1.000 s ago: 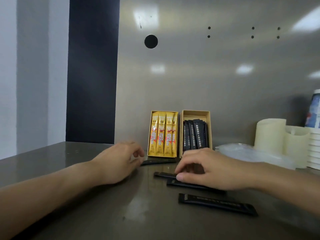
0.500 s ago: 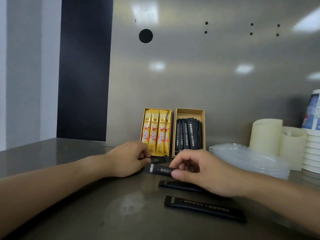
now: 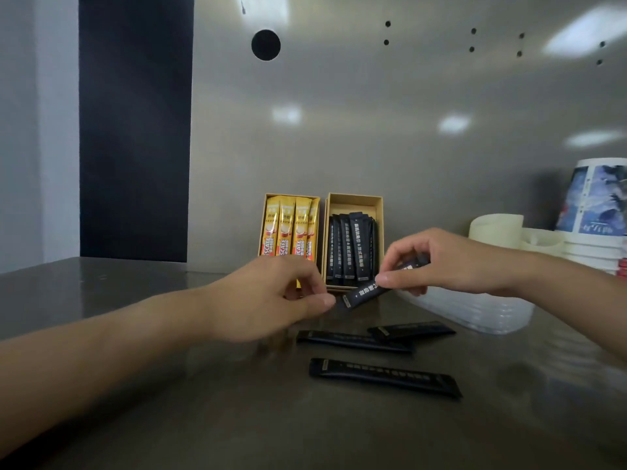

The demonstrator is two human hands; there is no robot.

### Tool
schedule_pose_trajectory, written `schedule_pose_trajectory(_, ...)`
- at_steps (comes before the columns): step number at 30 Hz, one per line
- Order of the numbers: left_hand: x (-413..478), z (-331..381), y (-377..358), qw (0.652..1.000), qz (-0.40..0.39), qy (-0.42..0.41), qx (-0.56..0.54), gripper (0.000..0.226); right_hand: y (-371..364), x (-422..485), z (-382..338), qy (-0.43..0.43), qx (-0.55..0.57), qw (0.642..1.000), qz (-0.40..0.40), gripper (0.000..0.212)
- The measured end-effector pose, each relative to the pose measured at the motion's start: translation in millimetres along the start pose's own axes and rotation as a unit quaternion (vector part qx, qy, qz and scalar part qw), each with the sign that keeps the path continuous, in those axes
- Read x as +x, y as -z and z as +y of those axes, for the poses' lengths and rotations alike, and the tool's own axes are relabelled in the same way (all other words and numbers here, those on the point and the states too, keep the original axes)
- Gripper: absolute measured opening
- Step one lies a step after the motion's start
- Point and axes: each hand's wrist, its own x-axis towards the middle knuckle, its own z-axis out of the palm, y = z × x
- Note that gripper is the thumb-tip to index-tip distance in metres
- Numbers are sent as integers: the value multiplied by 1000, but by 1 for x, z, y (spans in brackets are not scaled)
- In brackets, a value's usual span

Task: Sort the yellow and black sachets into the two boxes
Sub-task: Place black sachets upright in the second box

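Observation:
Two open cardboard boxes lean against the metal back wall. The left box point(image 3: 291, 195) holds yellow sachets point(image 3: 288, 228); the right box point(image 3: 354, 198) holds black sachets point(image 3: 349, 249). Just in front of the right box, my right hand point(image 3: 441, 262) pinches a black sachet point(image 3: 364, 293) lifted off the counter and tilted. My left hand point(image 3: 268, 296) pinches that sachet's lower left end and hides the bottom of the yellow box. Three more black sachets lie flat on the counter: one point(image 3: 354, 340) in the middle, one point(image 3: 410, 329) behind it, one point(image 3: 385, 376) nearest me.
A clear plastic bag point(image 3: 475, 313) lies right of the boxes, under my right wrist. Behind it stand cream cylinders point(image 3: 495, 228) and a stack of printed paper cups point(image 3: 597, 212). The steel counter point(image 3: 135, 401) stretches left toward a dark wall panel point(image 3: 135, 130).
My right hand has lifted one black sachet from the counter up toward the right box, and my left hand has come over and taken its lower end. The view has shifted a little.

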Motion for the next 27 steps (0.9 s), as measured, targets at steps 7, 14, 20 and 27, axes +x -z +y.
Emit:
schedule_pose_trajectory(7, -4, 7, -6, 993, -102, -9, -53, 16, 2, -2, 10, -26, 24, 999, -13, 18)
schedule_pose_trajectory(14, -1, 9, -3, 984, -137, 25, -107, 21, -15, 2, 5, -15, 34, 998, -59, 20)
schedule_pose_trajectory(20, 1, 4, 3, 985, -145, 14, -91, 9, -25, 6, 7, 16, 11, 1000, -23, 19)
schedule_pose_trajectory(27, 4, -13, 14, 987, 18, 10, -157, 8, -17, 7, 7, 15, 67, 996, 52, 24)
